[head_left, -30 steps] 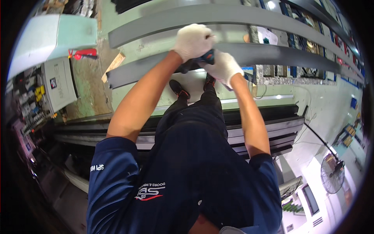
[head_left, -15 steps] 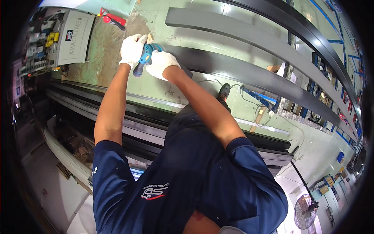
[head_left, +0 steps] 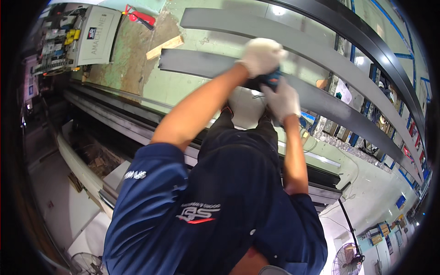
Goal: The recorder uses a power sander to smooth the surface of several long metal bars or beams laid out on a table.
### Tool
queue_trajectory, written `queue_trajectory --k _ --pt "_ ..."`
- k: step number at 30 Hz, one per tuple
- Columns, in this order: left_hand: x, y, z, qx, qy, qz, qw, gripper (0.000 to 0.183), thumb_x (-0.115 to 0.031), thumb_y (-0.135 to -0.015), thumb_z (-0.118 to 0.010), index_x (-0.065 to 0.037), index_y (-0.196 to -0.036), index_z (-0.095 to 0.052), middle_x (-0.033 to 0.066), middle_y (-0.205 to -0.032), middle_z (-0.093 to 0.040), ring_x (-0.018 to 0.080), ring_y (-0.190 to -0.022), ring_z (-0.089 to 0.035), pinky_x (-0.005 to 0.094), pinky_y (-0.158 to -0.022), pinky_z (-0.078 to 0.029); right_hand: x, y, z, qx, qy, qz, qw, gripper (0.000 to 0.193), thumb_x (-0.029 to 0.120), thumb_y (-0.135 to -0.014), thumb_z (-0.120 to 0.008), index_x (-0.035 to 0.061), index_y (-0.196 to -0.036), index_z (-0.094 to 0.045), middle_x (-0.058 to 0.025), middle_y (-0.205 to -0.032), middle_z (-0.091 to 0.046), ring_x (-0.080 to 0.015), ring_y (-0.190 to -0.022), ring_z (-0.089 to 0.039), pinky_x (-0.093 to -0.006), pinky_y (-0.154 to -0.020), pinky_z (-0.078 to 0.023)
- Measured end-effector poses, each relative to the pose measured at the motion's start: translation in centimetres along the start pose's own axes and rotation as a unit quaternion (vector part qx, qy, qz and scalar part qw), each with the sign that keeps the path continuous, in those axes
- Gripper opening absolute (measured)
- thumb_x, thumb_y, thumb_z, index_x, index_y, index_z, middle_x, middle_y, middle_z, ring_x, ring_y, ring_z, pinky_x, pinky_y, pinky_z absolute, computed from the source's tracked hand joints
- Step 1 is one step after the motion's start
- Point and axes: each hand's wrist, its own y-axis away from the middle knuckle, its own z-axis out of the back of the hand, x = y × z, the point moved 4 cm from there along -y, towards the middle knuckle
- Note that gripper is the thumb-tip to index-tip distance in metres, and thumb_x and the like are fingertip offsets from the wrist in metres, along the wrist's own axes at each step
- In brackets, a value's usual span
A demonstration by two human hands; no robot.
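Head view: gloved left hand (head_left: 263,56) and gloved right hand (head_left: 283,99) grip blue power tool (head_left: 273,78) at 1 o'clock from center, over grey bar (head_left: 197,62); red fire extinguisher (head_left: 140,18) at 11 o'clock.

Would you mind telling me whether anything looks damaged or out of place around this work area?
Yes: beyond the left end of the gray bar beneath the blue tool, one floor patch looks stained or worn, blotchy brown against the cleaner green floor nearby. Nothing else clearly stands out.
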Motion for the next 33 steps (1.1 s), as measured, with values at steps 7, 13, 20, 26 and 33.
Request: queue_trajectory --k 7,13,20,26,33 --pt "-23.3 -7.2 -13.7 0.016 0.158 0.055 0.986 0.033 -0.035 -0.101 -0.069 -0.011 -0.083 -0.082 0.0137 -0.096 -0.081 0.0346 -0.097 -0.079 0.0511 -0.092 -0.062 -20.2 6.7 14.0 -0.205 0.047 0.019 0.977 0.093 0.044 -0.097 -0.092 -0.0005 -0.167 -0.05 -0.0254 -0.137 -0.079 -0.0406 -0.122 -0.079 -0.0488 -0.105 -0.061" --pt "-25.7 -7.4 -15.8 0.033 0.204 0.03 0.978 0.033 -0.036 -0.1 -0.07 -0.008 -0.099 -0.087 0.015 -0.102 -0.082 0.0367 -0.106 -0.078 0.0482 -0.098 -0.062 -24.5 6.4 16.4 -0.009 -0.173 -0.136 0.976 0.094 0.037 -0.099 -0.095 0.0081 -0.172 -0.043 -0.0099 -0.1 -0.083 -0.0187 -0.073 -0.077 -0.0333 -0.062 -0.063" --pt "-9.5 -2.3 -5.2 -0.086 0.184 0.05 0.978 0.033 -0.037 -0.097 -0.073 -0.01 -0.081 -0.08 0.0153 -0.086 -0.076 0.0392 -0.089 -0.076 0.0533 -0.081 -0.061 -8.7 0.6 6.8 0.042 -0.173 -0.104 0.979 0.103 0.039 -0.092 -0.098 0.0059 -0.17 -0.039 -0.0082 -0.09 -0.079 -0.0139 -0.065 -0.073 -0.0343 -0.058 -0.062" --pt "9.8 8.1 8.0 -0.05 0.136 0.238 0.96 0.037 -0.039 -0.099 -0.07 -0.006 -0.088 -0.081 0.0207 -0.092 -0.076 0.0445 -0.093 -0.075 0.0557 -0.083 -0.06 12.2 -4.1 -5.0 0.222 -0.102 -0.032 0.969 0.13 0.059 -0.091 -0.093 -0.0023 -0.178 -0.018 -0.0325 -0.113 -0.083 -0.0509 -0.105 -0.083 -0.0538 -0.091 -0.065" --pt "27.4 20.4 20.6 -0.109 0.105 0.356 0.922 0.037 -0.035 -0.106 -0.073 -0.001 -0.094 -0.079 0.0186 -0.08 -0.072 0.0319 -0.072 -0.069 0.0419 -0.075 -0.057 29.6 -9.3 -20.1 0.276 -0.035 0.147 0.949 0.102 0.058 -0.094 -0.087 -0.0006 -0.159 -0.034 -0.0382 -0.131 -0.076 -0.0532 -0.125 -0.076 -0.0578 -0.106 -0.061"
